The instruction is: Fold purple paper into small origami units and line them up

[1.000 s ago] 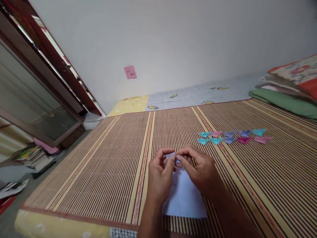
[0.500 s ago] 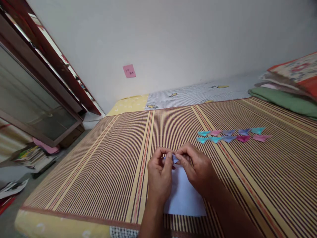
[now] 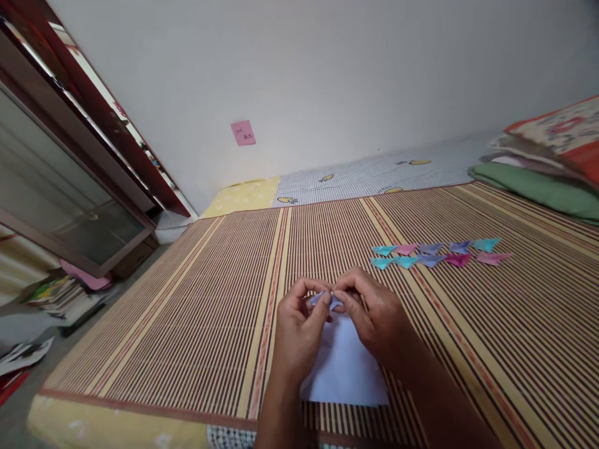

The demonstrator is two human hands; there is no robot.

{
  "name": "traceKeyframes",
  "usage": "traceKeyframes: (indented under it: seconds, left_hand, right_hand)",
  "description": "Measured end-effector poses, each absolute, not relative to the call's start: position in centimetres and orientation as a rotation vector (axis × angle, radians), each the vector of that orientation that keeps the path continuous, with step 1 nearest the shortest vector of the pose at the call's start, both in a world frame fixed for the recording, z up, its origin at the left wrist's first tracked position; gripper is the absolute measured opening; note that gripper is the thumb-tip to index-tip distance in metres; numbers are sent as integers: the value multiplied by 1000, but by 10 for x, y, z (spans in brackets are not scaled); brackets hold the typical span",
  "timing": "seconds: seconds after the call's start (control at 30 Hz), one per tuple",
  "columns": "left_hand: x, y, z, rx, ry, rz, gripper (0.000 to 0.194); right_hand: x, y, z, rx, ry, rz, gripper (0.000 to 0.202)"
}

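Observation:
Between the fingertips of both hands is a small folded piece of lavender paper (image 3: pixel 334 302). My left hand (image 3: pixel 300 324) pinches it from the left, its thumb lying over the front. From the right, my right hand (image 3: pixel 372 312) grips the same paper between thumb and fingers. The fingers hide part of its folds. Below the hands a white sheet of paper (image 3: pixel 349 371) lies flat on the striped mat (image 3: pixel 206 324). To the right, two rows of small folded paper pieces (image 3: pixel 430 254) in turquoise, pink, lavender and magenta lie on the mat.
Folded bedding and a green cushion (image 3: pixel 533 187) are piled at the right edge. A pink note (image 3: pixel 243 133) is stuck on the wall behind the bed. On the left stand a glass-panelled door (image 3: pixel 60 181) and a stack of books (image 3: pixel 58 296).
My left thumb has shifted slightly right over the lavender paper, and more of the paper's folded edge shows. Both hands keep their hold at almost the same place.

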State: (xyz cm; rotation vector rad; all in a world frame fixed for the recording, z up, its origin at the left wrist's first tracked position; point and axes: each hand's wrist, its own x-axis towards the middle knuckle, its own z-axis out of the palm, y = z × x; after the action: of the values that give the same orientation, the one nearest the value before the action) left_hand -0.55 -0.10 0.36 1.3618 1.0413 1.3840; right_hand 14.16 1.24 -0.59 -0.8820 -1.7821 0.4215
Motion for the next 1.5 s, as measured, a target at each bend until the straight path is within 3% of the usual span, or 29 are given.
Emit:
traceKeyframes:
  seconds: [0.83, 1.17, 1.5]
  left_hand:
    - [3, -5, 0, 1542, 1034, 1510, 9]
    - [2, -7, -2, 1568, 1086, 1495, 6]
    - [5, -8, 0, 1571, 1166, 1494, 2]
  right_hand:
    - [147, 9, 4, -814, -1789, 352, 20]
    - [145, 10, 0, -944, -1739, 358, 7]
    - [141, 7, 0, -977, -1783, 364, 14]
